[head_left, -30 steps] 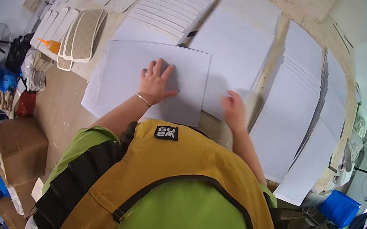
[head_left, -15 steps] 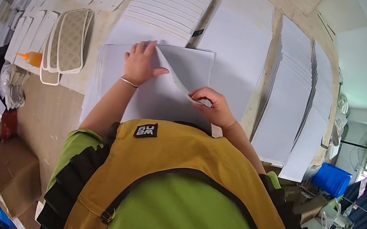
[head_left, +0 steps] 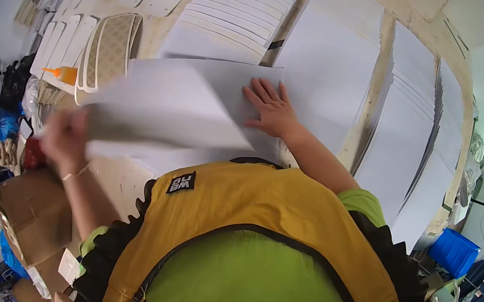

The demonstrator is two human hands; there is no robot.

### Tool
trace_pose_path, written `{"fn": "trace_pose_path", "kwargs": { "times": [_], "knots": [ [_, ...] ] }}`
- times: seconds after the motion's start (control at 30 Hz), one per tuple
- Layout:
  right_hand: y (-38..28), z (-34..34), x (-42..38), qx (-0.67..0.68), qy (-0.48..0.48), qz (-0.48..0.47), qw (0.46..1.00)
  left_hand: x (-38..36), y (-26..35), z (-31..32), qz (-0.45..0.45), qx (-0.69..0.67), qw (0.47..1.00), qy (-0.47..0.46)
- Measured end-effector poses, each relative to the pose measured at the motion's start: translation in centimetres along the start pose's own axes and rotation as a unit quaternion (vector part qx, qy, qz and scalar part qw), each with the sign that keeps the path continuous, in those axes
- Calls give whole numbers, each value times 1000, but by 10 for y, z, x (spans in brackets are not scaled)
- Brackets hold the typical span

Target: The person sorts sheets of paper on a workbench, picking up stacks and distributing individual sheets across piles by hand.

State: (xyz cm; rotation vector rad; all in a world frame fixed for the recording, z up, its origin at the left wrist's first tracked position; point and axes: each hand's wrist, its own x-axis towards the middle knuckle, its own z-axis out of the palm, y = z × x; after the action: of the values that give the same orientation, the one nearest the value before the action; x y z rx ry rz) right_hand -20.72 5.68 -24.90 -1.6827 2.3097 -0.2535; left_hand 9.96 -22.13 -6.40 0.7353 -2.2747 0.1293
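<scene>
A large white sheet (head_left: 166,90) is lifted and curling to the left, blurred by motion. My left hand (head_left: 67,138), smeared too, is closed on the sheet's left edge, out past the table's near edge. My right hand (head_left: 271,110) lies flat with fingers spread on the stack of white sheets (head_left: 228,78) under the lifted one. The raised sheet hides much of that stack's left part.
Fanned white sheets (head_left: 233,12) and further stacks (head_left: 334,58) cover the table behind and to the right. Patterned panels (head_left: 116,43) and an orange-tipped glue bottle (head_left: 64,74) lie left. A cardboard box (head_left: 34,206) stands below the table at left.
My left hand has swung left and toward me, drawing the sheet off the stack. My right hand has let go of the sheet's corner and flattened on the stack. The view has shifted slightly.
</scene>
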Motion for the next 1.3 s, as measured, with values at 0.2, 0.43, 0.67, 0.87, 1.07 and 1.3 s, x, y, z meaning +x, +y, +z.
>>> {"fn": "trace_pose_path", "kwargs": {
  "times": [0.2, 0.43, 0.67, 0.87, 1.07, 1.3],
  "knots": [
    [4, -6, -4, 41, 51, -22, 998, 14, -35, -160, -24, 155, 935, 319],
    [4, -3, -22, 316, 214, -12, 924, 54, 49, -74, 59, 18, 998, 28],
    [-19, -6, -66, 764, 44, 59, 642, 68, 115, 105, 71, -82, 951, -291],
    [-28, 23, -74, 730, 75, 309, 606, 44, 119, 201, 87, -52, 905, -414],
    [-20, 41, -74, 408, 87, 343, 841, 32, 118, 221, 68, -25, 897, -437],
    [-25, 29, -70, 351, 29, 336, 873, 32, 109, 228, 91, -11, 896, -434]
  ]
}}
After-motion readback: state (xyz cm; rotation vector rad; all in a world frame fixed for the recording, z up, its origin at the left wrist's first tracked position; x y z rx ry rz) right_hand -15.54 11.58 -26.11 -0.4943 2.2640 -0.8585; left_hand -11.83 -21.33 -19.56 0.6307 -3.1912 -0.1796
